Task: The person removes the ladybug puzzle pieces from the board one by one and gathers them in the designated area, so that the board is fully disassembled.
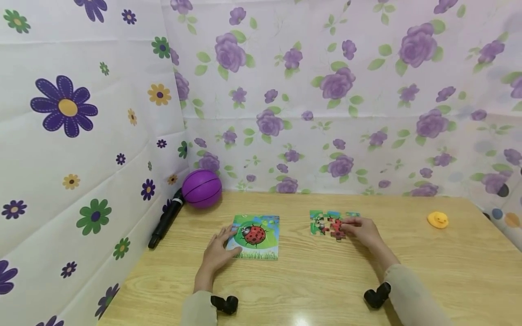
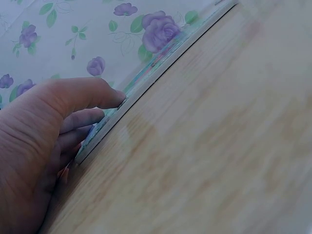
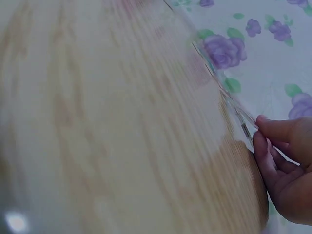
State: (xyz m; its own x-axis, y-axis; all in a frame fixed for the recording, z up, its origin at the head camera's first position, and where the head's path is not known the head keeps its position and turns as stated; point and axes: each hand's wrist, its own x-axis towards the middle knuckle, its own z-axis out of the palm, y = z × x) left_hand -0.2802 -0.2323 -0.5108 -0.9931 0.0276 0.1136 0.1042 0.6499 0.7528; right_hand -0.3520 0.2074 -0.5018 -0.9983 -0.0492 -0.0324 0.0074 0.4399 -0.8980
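Observation:
A square ladybug picture board [image 1: 261, 251] lies flat on the table, left of the middle. My left hand [image 1: 218, 252] rests at its left edge, thumb and fingers spread; in the left wrist view the thumb [image 2: 105, 92] touches the board's rim. To the right, a partly assembled ladybug jigsaw puzzle [image 1: 316, 227] lies on the wood. My right hand [image 1: 364, 231] pinches a red puzzle piece [image 1: 337, 224] between thumb and fingers at the puzzle's right side. In the right wrist view, the thin piece shows edge-on at the fingertips [image 3: 262, 122].
At the back left sit a purple ball [image 1: 201, 189] and a black cylindrical object [image 1: 166, 219] leaning by the wall cloth. A yellow rubber duck [image 1: 438, 220] stands on the right of the wooden table [image 1: 293, 280]. Flowered cloth [image 1: 253, 90] hangs behind.

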